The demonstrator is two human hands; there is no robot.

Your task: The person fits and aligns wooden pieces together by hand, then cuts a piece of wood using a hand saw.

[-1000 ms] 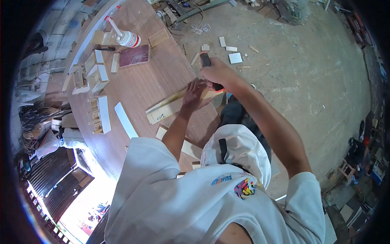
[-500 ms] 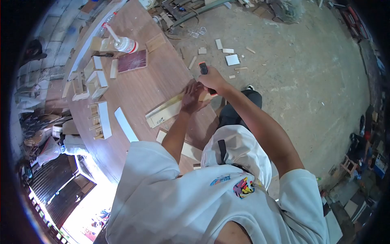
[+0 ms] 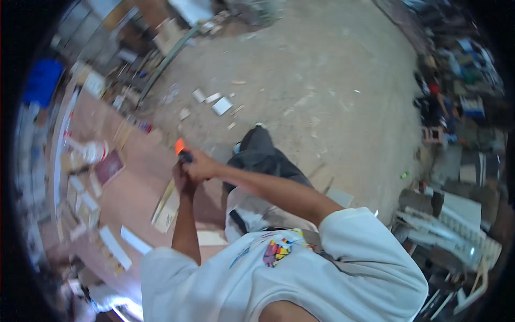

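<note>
My right hand (image 3: 199, 165) is closed around a black-and-orange tool (image 3: 184, 152). Its orange end points up and away, and its working end is hidden by my hands. Close beneath and touching or nearly touching it is my left hand (image 3: 184, 180), at the end of a pale wooden board (image 3: 166, 210) lying on the table. Blur and overlap keep me from seeing how the left fingers are set. Another pale board (image 3: 212, 238) lies nearer my body.
The brown table (image 3: 142, 196) bears a bottle of white stuff (image 3: 95, 152), a dark red block (image 3: 109, 167), small wooden frames (image 3: 86, 206) and white-faced strips (image 3: 135, 240). Wood offcuts (image 3: 221, 105) lie on the concrete floor (image 3: 311, 91). Stacked materials (image 3: 445, 225) line the right side.
The view has swung right, so table and hands appear farther left. My hands have come closer together, and the tool is turned so that more of its orange end shows.
</note>
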